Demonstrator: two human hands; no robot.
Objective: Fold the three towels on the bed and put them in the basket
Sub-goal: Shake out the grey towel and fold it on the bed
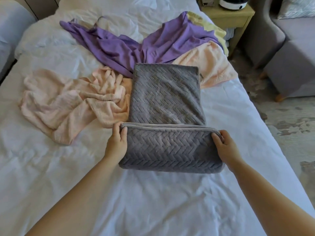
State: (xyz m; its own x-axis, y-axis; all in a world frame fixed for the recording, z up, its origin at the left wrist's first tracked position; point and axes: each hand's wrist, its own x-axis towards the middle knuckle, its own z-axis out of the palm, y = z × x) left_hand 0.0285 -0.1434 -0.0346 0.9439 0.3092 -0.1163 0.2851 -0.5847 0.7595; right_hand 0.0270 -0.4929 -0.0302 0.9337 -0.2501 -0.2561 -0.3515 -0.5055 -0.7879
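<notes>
I pinch the grey towel's (pixel 166 99) folded corners with left hand (pixel 117 140) and right hand (pixel 225 143), carrying both edges forward evenly.

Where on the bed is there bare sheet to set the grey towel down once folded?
Bare white sheet lies nearest you, below the grey herringbone towel, and right of it to the bed edge. Crowded: left and beyond it, with crumpled peach towel and purple cloth.

Grey towel (pixel 166 106): raised herringbone weave, paler grey piped edge. Pink towel (pixel 75 103): pale peach-pink, plain. Purple towel (pixel 119 46): solid violet. Bedsheet (pixel 153 201): white. Cloth (pixel 211 26) at far edge: pale yellow.
</notes>
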